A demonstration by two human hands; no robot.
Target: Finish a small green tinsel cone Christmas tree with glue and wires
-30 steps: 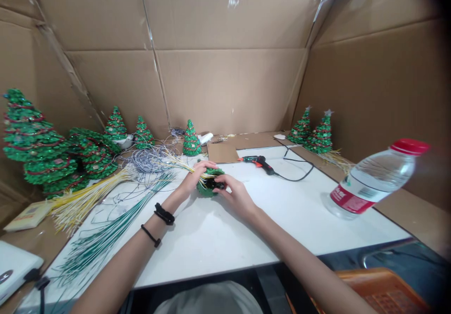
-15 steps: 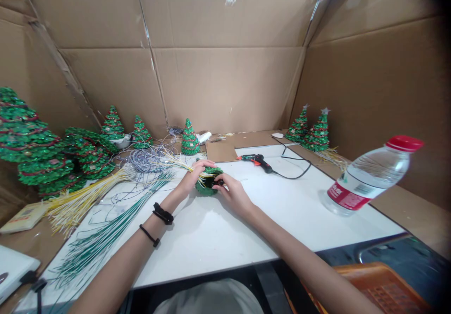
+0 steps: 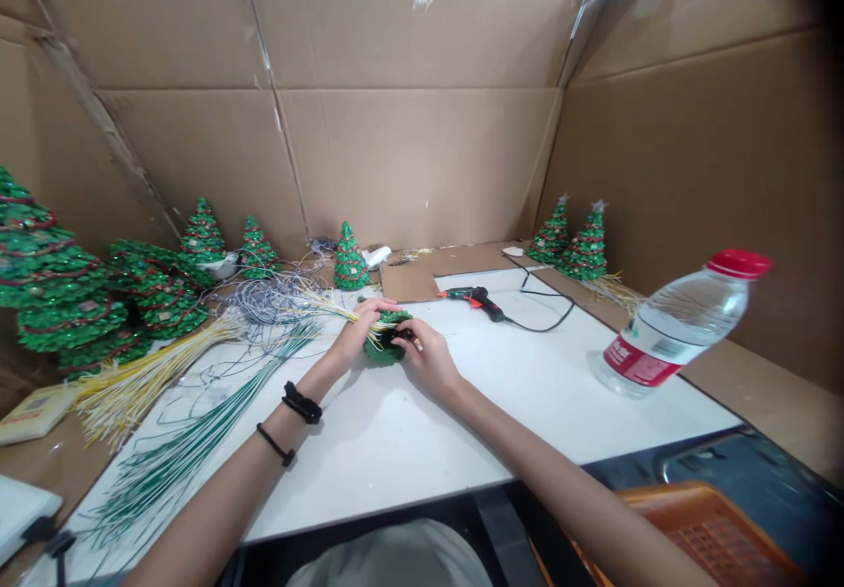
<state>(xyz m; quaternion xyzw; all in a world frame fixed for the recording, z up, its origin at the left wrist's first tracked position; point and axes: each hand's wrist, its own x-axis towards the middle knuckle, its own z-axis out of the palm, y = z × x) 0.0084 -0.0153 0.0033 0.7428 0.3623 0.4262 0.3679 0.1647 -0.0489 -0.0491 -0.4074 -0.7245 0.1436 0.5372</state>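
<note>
A small green tree piece (image 3: 381,354) lies tipped on the white board (image 3: 369,446), its dark hollow base facing me. My left hand (image 3: 360,328) is wrapped round its left and upper side, with yellow and white wires (image 3: 330,304) running past the fingers. At the right of the opening my right hand (image 3: 425,350) pinches a small dark object (image 3: 403,334), too small to name. A black and orange glue gun (image 3: 478,300) lies beyond my right hand, its cable curling to the right.
Decorated trees (image 3: 66,279) crowd the left, with wire bundles (image 3: 191,429) beside them. A small tree (image 3: 349,257) stands behind my hands. A water bottle (image 3: 679,328) is at right, an orange basket (image 3: 718,525) below. Cardboard walls (image 3: 422,156) surround the table.
The view has shifted slightly, so the surroundings sit a little further left. My right hand has turned slightly at the opening; my left hand keeps its hold on the green piece.
</note>
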